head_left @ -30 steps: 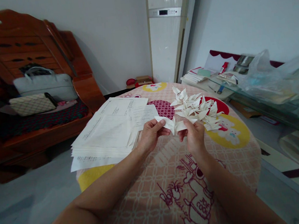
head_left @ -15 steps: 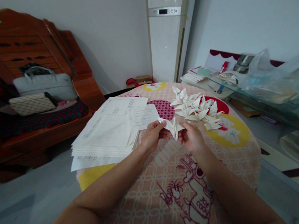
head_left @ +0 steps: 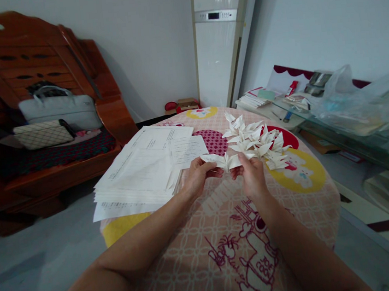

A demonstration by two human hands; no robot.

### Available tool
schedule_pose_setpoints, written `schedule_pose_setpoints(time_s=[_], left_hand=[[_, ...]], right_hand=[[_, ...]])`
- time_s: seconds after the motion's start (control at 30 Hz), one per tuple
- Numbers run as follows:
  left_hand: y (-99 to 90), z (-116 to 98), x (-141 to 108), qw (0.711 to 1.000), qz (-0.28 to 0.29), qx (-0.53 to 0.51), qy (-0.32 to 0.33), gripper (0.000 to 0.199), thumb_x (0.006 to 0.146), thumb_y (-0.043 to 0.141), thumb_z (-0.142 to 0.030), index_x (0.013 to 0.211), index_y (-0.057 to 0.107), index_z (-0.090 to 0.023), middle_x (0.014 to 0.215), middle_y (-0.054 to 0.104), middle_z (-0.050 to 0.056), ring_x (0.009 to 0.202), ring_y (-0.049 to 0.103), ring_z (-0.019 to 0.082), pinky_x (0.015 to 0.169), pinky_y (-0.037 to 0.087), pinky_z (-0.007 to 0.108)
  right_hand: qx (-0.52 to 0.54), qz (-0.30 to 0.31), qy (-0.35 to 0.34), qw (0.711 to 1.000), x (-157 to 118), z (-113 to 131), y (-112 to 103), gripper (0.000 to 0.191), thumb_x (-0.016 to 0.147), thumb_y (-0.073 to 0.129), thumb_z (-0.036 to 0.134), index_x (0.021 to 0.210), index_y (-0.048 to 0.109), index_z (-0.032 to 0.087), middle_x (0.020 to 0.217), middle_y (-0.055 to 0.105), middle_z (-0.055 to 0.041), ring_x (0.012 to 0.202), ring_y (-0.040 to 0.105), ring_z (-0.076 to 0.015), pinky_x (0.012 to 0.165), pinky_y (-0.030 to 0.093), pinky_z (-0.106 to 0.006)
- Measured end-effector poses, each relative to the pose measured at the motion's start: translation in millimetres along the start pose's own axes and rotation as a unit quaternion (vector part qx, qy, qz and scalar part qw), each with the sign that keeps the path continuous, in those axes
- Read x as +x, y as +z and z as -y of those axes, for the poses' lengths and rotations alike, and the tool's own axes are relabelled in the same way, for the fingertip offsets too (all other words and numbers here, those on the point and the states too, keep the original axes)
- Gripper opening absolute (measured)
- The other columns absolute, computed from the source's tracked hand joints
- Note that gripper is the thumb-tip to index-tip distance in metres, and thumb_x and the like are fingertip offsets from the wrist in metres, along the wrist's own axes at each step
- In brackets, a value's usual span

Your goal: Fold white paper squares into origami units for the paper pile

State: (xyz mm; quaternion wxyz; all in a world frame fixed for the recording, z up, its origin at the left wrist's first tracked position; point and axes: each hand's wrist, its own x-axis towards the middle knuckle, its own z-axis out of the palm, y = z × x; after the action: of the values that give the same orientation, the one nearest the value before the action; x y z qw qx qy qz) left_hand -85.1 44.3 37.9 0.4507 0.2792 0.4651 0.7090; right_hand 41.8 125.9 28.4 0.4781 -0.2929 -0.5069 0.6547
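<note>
A white folded paper crane (head_left: 226, 161) is stretched between my two hands above the table, its wings spread to either side. My left hand (head_left: 200, 173) pinches the left wing between thumb and fingers. The right wing is pinched by my right hand (head_left: 251, 172). Just beyond my right hand lies a cluster of white paper cranes (head_left: 249, 139) on the tablecloth. Left of my left hand sits a stack of printed paper sheets (head_left: 134, 170), with a smaller printed sheet (head_left: 188, 151) on its right side.
A pink patterned cloth (head_left: 187, 248) covers the round table. To the right stands a glass-topped stand (head_left: 356, 133) with a plastic bag (head_left: 340, 95) and papers. A wooden bench (head_left: 43, 166) at left holds a grey bag (head_left: 61, 112). Behind is a tall white cabinet-like unit (head_left: 216, 60).
My hands have drawn the crane's wings outward, so it now lies wider and flatter than its earlier upright, narrow shape. My right hand has shifted slightly right.
</note>
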Motion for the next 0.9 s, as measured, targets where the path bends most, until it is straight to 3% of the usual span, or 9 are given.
schedule_pose_setpoints(time_s=[0.17, 0.27, 0.4, 0.67, 0.9], left_hand=[[-2.5, 3.0, 2.8, 0.999, -0.038, 0.012, -0.014, 0.016, 0.059, 0.071, -0.02, 0.072, 0.068, -0.01, 0.066, 0.068, 0.004, 0.053, 0.064, 0.015, 0.056, 0.055, 0.028], [-3.2, 4.3, 3.4, 0.998, -0.05, 0.039, -0.002, 0.017, 0.06, 0.071, -0.021, 0.072, 0.069, -0.01, 0.066, 0.069, 0.004, 0.051, 0.062, 0.013, 0.054, 0.055, 0.026], [-3.7, 6.5, 3.4, 0.993, -0.054, 0.096, 0.05, 0.016, 0.062, 0.072, -0.022, 0.072, 0.067, -0.012, 0.063, 0.068, 0.003, 0.055, 0.063, 0.015, 0.053, 0.054, 0.025], [-4.4, 11.0, 4.6, 0.986, -0.068, 0.109, 0.103, 0.014, 0.067, 0.07, -0.023, 0.076, 0.064, -0.014, 0.067, 0.068, 0.001, 0.054, 0.061, 0.013, 0.051, 0.051, 0.024], [-1.6, 9.7, -0.4, 0.985, -0.085, 0.076, 0.132, 0.013, 0.065, 0.069, -0.019, 0.065, 0.057, -0.016, 0.062, 0.06, -0.003, 0.056, 0.056, 0.011, 0.055, 0.053, 0.024]], right_hand=[[-0.196, 0.025, -0.128, 0.972, -3.7, -1.9, -3.3, 0.042, 0.087, 0.058, 0.047, 0.056, 0.061, 0.018, 0.046, 0.059, -0.001, 0.04, 0.055, -0.0136, 0.042, 0.044, -0.024], [-0.274, 0.048, -0.182, 0.943, -7.4, -1.2, -3.7, 0.035, 0.086, 0.059, 0.04, 0.06, 0.062, 0.017, 0.05, 0.058, 0.0003, 0.047, 0.055, -0.013, 0.048, 0.042, -0.024], [-0.279, 0.052, -0.198, 0.938, -8.7, -1.7, -2.5, 0.019, 0.078, 0.065, 0.031, 0.066, 0.059, 0.018, 0.054, 0.053, 0.0046, 0.05, 0.048, -0.0106, 0.048, 0.037, -0.022], [-0.219, 0.003, -0.162, 0.962, -6.3, -5.1, -1.6, 0.016, 0.075, 0.065, 0.028, 0.065, 0.056, 0.019, 0.052, 0.045, 0.0065, 0.047, 0.043, -0.0102, 0.046, 0.037, -0.023], [-0.267, -0.005, -0.26, 0.928, -14.0, 1.5, 0.4, 0.018, 0.078, 0.063, 0.026, 0.063, 0.056, 0.019, 0.053, 0.046, 0.0058, 0.05, 0.043, -0.0105, 0.048, 0.036, -0.023]])
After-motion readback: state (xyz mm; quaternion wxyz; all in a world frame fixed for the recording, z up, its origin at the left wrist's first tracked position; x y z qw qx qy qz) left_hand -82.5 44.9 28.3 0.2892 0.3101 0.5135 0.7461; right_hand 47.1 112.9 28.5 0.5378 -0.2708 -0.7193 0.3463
